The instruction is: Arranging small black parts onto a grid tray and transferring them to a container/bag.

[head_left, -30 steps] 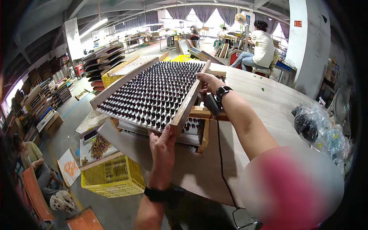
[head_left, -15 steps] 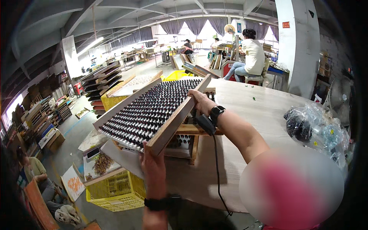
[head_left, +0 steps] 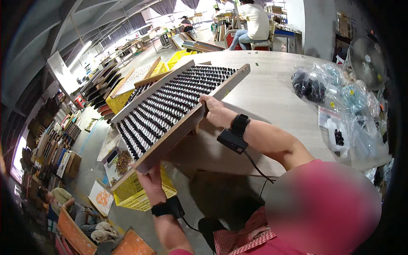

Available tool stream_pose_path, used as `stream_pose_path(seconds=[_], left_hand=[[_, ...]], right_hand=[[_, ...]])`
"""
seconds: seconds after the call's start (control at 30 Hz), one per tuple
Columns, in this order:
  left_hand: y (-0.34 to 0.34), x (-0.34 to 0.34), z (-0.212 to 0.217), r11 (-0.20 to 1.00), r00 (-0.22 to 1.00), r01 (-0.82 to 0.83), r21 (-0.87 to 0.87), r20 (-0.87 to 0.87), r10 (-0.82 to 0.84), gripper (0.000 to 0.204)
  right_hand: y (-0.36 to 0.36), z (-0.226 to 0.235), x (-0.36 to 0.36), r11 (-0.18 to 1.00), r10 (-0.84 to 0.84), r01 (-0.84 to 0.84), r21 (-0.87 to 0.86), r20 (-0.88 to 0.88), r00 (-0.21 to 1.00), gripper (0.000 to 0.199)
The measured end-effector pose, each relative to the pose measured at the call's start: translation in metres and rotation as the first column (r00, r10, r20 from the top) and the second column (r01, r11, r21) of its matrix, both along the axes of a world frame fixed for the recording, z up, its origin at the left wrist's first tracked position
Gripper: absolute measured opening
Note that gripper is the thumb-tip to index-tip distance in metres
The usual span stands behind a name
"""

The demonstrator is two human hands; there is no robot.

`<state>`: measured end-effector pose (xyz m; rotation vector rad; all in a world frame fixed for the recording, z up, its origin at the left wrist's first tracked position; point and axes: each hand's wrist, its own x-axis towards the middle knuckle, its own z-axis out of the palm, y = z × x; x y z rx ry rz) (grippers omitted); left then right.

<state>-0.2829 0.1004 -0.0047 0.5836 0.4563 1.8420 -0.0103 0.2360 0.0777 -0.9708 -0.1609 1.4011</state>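
Note:
Both my hands hold a wooden-rimmed tray (head_left: 172, 129), tilted over the left end of the table. Its white bed carries dense rows of small dark pieces (head_left: 187, 87), too small to name. My left hand (head_left: 149, 178) grips the near left corner from below, its fingers partly hidden by the rim. My right hand (head_left: 216, 112) is closed round the long near rim, about midway along. Each wrist wears a black strap with a dark box and a cable.
The pale table (head_left: 263, 93) bears clear plastic bags (head_left: 340, 91) and a white container (head_left: 338, 134) at right. Yellow crates (head_left: 142, 193) stand below left; another tray of dark pieces (head_left: 138, 92) sits behind mine. A seated person (head_left: 257, 21) works beyond; another (head_left: 63, 199) sits lower left.
The tray has come away from the wooden frame under it and swung round, its left corner moving toward the lower left. Both hands keep their hold. The view has tipped downward.

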Motion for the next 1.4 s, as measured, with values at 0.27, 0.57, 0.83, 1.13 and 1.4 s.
stream_pose_path(seconds=[0.27,0.57,0.83,1.13,1.4], left_hand=[[-0.052,0.069,0.003,0.926,0.952,0.277,0.255,0.056,-0.300,0.099],[-0.023,0.135,0.001,0.712,0.756,0.472,0.520,0.177,-0.630,0.079],[-0.023,0.137,0.020,0.985,0.980,-0.091,-0.144,0.164,0.115,0.052],[-0.050,0.148,0.026,0.881,0.537,-0.451,0.146,-0.744,0.398,0.024],[-0.062,0.070,0.024,0.847,0.933,-0.340,-0.408,-0.259,0.250,0.013]], right_hand=[[-0.062,-0.016,-0.070,0.993,-0.094,0.101,-0.054,0.119,0.989,0.085],[-0.170,0.018,-0.085,0.910,0.387,-0.405,0.093,0.164,0.907,0.047],[-0.190,0.082,0.058,0.499,0.519,-0.711,0.495,0.486,0.703,0.027],[-0.045,-0.015,0.215,0.967,0.214,-0.255,0.022,0.478,0.852,0.050],[-0.075,-0.049,0.163,0.863,0.441,-0.417,0.284,-0.022,0.897,0.063]])
